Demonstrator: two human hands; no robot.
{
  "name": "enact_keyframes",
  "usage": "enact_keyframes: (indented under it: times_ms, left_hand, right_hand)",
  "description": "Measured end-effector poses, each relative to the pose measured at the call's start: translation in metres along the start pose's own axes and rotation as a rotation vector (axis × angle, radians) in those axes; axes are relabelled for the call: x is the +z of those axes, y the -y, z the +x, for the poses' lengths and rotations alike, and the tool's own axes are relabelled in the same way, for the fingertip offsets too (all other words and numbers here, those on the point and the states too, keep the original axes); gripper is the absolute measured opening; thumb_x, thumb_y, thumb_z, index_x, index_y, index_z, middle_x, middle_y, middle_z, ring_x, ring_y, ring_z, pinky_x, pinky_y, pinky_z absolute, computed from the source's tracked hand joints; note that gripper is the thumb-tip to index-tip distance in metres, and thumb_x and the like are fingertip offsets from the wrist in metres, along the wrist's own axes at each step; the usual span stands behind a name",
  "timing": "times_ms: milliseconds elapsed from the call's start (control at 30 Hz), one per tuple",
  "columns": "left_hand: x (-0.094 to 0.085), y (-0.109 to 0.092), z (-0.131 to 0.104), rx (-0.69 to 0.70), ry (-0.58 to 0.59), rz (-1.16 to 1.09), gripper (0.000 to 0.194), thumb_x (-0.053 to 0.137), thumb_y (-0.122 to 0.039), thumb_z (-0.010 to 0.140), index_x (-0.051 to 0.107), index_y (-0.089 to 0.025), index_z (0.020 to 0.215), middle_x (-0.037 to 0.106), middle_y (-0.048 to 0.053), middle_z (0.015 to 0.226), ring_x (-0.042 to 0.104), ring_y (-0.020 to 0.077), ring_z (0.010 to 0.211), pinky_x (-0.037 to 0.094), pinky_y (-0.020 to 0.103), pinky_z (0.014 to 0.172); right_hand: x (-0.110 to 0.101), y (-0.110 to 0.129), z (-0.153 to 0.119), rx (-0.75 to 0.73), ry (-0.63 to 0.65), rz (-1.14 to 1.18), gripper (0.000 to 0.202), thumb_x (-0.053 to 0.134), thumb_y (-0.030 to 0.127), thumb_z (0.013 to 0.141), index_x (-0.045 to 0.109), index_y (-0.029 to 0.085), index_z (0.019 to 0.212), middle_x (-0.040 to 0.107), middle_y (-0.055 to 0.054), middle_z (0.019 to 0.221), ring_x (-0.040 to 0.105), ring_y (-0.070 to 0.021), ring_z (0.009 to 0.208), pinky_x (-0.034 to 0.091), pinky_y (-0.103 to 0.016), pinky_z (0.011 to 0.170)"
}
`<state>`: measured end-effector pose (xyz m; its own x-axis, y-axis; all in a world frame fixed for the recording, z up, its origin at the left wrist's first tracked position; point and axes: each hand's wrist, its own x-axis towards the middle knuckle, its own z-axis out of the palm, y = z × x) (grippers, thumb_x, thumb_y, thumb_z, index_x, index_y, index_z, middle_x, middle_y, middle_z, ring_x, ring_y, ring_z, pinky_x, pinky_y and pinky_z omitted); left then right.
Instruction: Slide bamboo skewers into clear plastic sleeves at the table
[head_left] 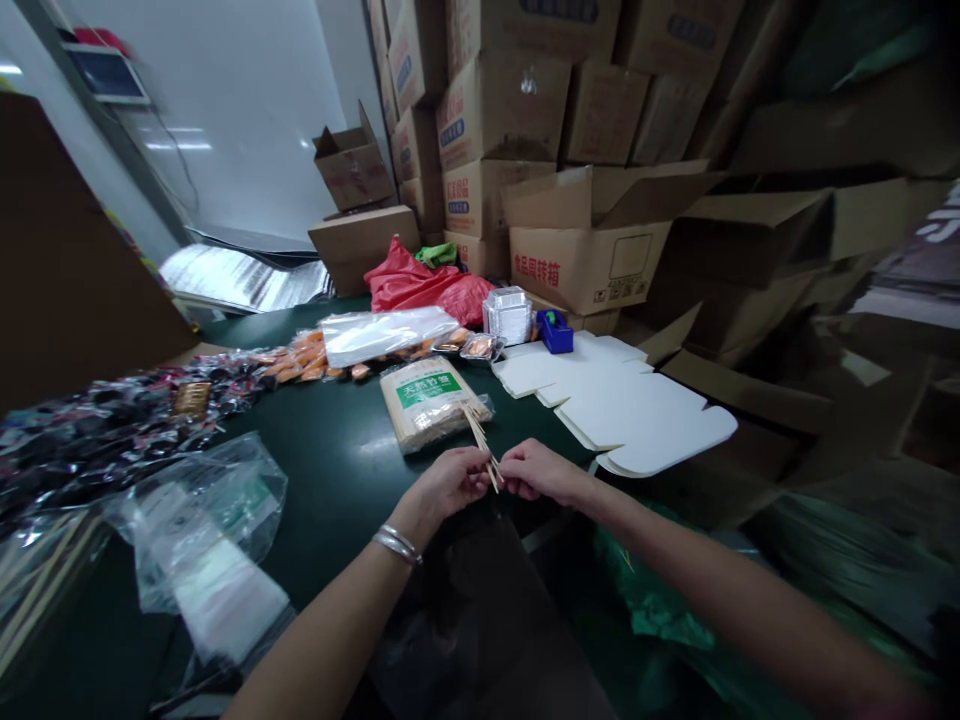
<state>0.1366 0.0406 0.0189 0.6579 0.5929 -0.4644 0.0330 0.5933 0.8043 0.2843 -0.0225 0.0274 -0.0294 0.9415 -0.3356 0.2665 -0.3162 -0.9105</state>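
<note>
Several thin bamboo skewers [478,432] are pinched between my two hands at the table's near edge, their far ends fanning over a pack. My left hand [452,480], with silver bangles at the wrist, has its fingers closed on the skewers. From the other side my right hand [538,470] closes its fingertips on the lower part of the same skewers. Just beyond lies a clear-wrapped pack of bamboo skewers [401,425] with a green and white label. Part of each grip is hidden by the fingers.
Flat white card blanks [637,415] lie at the right, beside a blue tape dispenser [555,332] and clear plastic containers [508,315]. Small wrapped packets [97,415] cover the left side. Plastic bags [217,560] lie near left. Cardboard boxes [585,250] are stacked behind.
</note>
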Motion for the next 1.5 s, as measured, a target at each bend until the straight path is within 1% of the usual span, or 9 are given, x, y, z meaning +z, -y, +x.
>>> enact_keyframes:
  times_ms: [167,333,467,600,733,967,1267,1400,1500]
  left_hand:
    - [-0.006,-0.007,-0.025,-0.107,-0.005,-0.028,0.017,0.057,-0.016,0.073,0.047,-0.016,0.059,0.046,-0.004,0.052,0.04,0.003,0.042,0.03,0.012,0.04]
    - [-0.004,0.013,-0.092,-0.151,0.042,-0.021,0.015,0.063,-0.019,0.067,0.048,-0.017,0.068,0.051,-0.004,0.054,0.04,0.0043,0.039,0.03,0.013,0.038]
    - [-0.004,0.041,-0.135,0.018,-0.024,0.308,0.011,0.052,-0.029,0.079,0.048,-0.02,0.075,0.05,-0.004,0.052,0.043,0.0094,0.041,0.033,0.019,0.041]
    - [-0.008,0.033,-0.145,0.499,-0.302,0.869,0.015,0.041,-0.021,0.087,0.052,-0.019,0.076,0.055,0.0,0.068,0.049,0.0131,0.062,0.04,0.024,0.063]
    - [-0.025,0.015,-0.14,0.734,-0.487,1.057,0.023,0.033,-0.015,0.09,0.056,-0.018,0.088,0.058,0.005,0.083,0.051,0.0156,0.074,0.04,0.027,0.075]
    - [-0.042,0.041,-0.14,0.626,-0.704,1.102,0.024,0.037,-0.012,0.086,0.056,-0.016,0.1,0.063,0.008,0.09,0.056,0.0197,0.081,0.044,0.032,0.077]
    - [-0.108,0.092,-0.261,0.346,-1.289,0.779,0.018,0.05,-0.033,0.085,0.058,-0.019,0.078,0.057,-0.002,0.065,0.052,0.0135,0.061,0.039,0.024,0.06]
    - [-0.102,0.115,-0.262,0.294,-1.239,0.603,0.021,0.06,-0.04,0.078,0.056,-0.02,0.08,0.057,-0.003,0.063,0.052,0.0118,0.058,0.039,0.022,0.058]
    - [-0.09,0.127,-0.241,0.221,-1.166,0.062,0.036,0.06,-0.052,0.074,0.052,-0.018,0.077,0.059,-0.002,0.062,0.054,0.0104,0.051,0.037,0.019,0.047]
  right_hand:
    - [-0.02,0.013,0.018,-0.069,-0.208,-0.31,0.02,0.053,0.014,0.069,0.06,0.015,0.051,0.053,0.0,0.049,0.051,-0.0125,0.05,0.034,-0.023,0.051]
    - [-0.024,0.017,0.013,-0.177,-0.446,-0.498,0.012,0.058,0.02,0.076,0.062,0.016,0.066,0.062,-0.007,0.076,0.056,-0.0224,0.086,0.037,-0.028,0.071]
    - [0.014,0.018,-0.015,-0.283,-0.167,-0.233,0.029,0.051,0.043,0.085,0.063,0.016,0.082,0.053,0.0,0.065,0.05,-0.0135,0.06,0.037,-0.024,0.055]
    - [0.063,0.048,-0.031,-0.378,0.152,0.162,0.034,0.056,0.044,0.08,0.059,0.017,0.101,0.051,0.002,0.067,0.045,-0.0098,0.05,0.037,-0.022,0.047]
    - [0.089,0.088,-0.034,-0.702,0.086,0.06,0.02,0.049,0.033,0.087,0.061,0.019,0.095,0.056,-0.001,0.074,0.053,-0.0129,0.064,0.044,-0.025,0.062]
    - [0.129,0.086,-0.001,-0.96,-0.179,-0.285,0.023,0.045,0.031,0.091,0.057,0.017,0.077,0.062,-0.002,0.068,0.056,-0.0145,0.063,0.042,-0.026,0.064]
    - [0.133,0.075,0.026,-0.788,0.023,-0.191,0.032,0.044,0.039,0.093,0.059,0.016,0.077,0.06,0.0,0.068,0.05,-0.0102,0.055,0.039,-0.022,0.054]
    - [0.135,0.083,0.03,-0.781,0.139,-0.177,0.032,0.045,0.038,0.093,0.059,0.016,0.074,0.056,0.001,0.066,0.05,-0.0105,0.059,0.039,-0.022,0.056]
    - [0.139,0.087,0.033,-0.767,0.222,-0.15,0.03,0.046,0.036,0.092,0.06,0.016,0.075,0.058,0.0,0.067,0.053,-0.0114,0.065,0.041,-0.023,0.061]
